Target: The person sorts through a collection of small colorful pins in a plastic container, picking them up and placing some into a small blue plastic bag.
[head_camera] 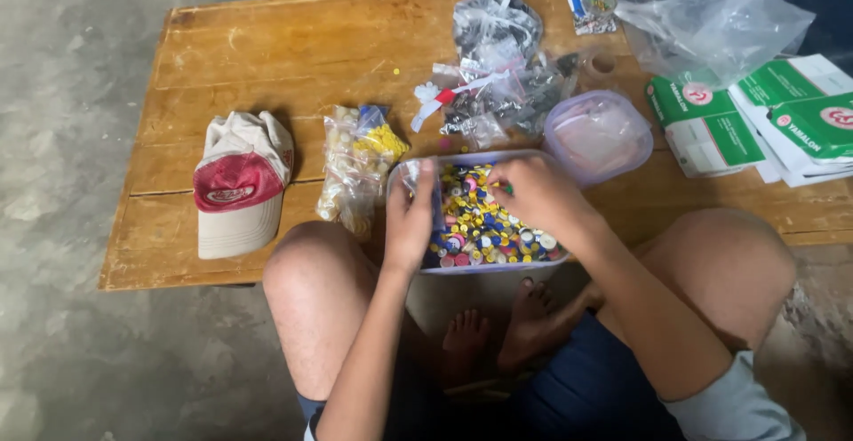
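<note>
- Right at the near edge of the low wooden table (267, 59), just above the person's knees, sits a clear plastic tub (498, 265) filled with small round pieces (484, 228) in yellow, blue, red and white.
- The left hand (410, 219) rests on the tub's left rim, fingers pressed together and curled over a small clear bag (414, 177) held at that rim.
- The right hand (533, 194) lies over the tub's upper right part, fingertips drawn together as if pinching among the pieces; what they pinch, if anything, is too small to tell.
- Just right of the tub, touching its far corner, lies a clear lid (597, 135) with a purplish tint.
- Left of the tub stand packed clear bags (355, 170) of cream and yellow pieces.
- Behind the tub is a heap of clear bags with dark contents (502, 68), with a white and red item (440, 96) at its left side.
- Well left of the tub lies a red and white cap (240, 183).
- Far right of the tub, green and white boxes (755, 117) lie on the table's right end, with a large crumpled clear bag (711, 15) behind them.
- Below the tub, between the bent knees, the person's bare feet (498, 325) rest on the floor.
</note>
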